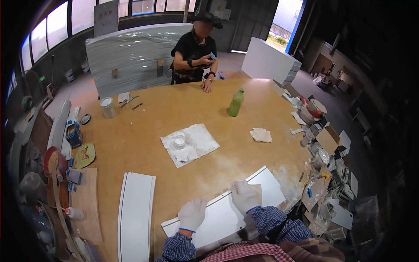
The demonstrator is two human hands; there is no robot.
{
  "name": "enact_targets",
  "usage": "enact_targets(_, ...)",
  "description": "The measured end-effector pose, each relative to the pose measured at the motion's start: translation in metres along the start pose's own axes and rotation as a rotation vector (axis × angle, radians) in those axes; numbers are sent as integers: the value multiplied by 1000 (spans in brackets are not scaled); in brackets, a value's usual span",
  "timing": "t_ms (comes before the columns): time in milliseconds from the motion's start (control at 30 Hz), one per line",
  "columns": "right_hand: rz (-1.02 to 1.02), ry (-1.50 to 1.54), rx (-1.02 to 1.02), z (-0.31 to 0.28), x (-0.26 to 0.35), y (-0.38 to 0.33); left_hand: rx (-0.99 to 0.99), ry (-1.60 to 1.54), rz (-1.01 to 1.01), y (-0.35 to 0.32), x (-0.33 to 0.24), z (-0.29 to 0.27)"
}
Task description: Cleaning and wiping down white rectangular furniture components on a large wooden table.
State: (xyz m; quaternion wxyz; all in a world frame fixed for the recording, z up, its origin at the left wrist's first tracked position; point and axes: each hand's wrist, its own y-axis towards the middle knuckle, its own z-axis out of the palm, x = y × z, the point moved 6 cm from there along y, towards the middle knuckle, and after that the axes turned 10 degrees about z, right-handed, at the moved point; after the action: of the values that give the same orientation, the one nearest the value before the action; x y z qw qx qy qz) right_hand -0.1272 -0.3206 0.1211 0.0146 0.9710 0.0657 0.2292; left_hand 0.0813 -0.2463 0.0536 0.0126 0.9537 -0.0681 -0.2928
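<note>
A long white panel with a dark groove along its far edge lies slanted on the table in front of me. My left hand, in a whitish glove with a blue cuff, is closed over the panel's far edge near its left end. Farther right, my right hand, gloved alike, is closed on the panel's surface near the groove. A tan sheet sticks out from under its right side; most of it is hidden. To the left, a second white panel lies lengthwise, untouched.
A co-worker stands across the wooden table, holding a small blue thing. Also on the table are a green bottle, a folded tan cloth, a white sheet under a small tub, and a can. Clutter lines the right edge.
</note>
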Motion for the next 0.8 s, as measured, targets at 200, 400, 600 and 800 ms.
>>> enact_targets(200, -270, -59, 281, 51, 47, -20, -17, -108, -114, 12, -18, -35)
enact_targets(400, -280, 52, 283, 38, 61, -19, -11, -98, -108, 1, -12, -30)
enact_targets(600, 178, -265, -118, -17, -52, 40, -91, -77, -66, -10, -9, -21)
enact_targets(800, 228, -263, -372, -34, -126, 73, -78, -39, -28, -1, -18, -29)
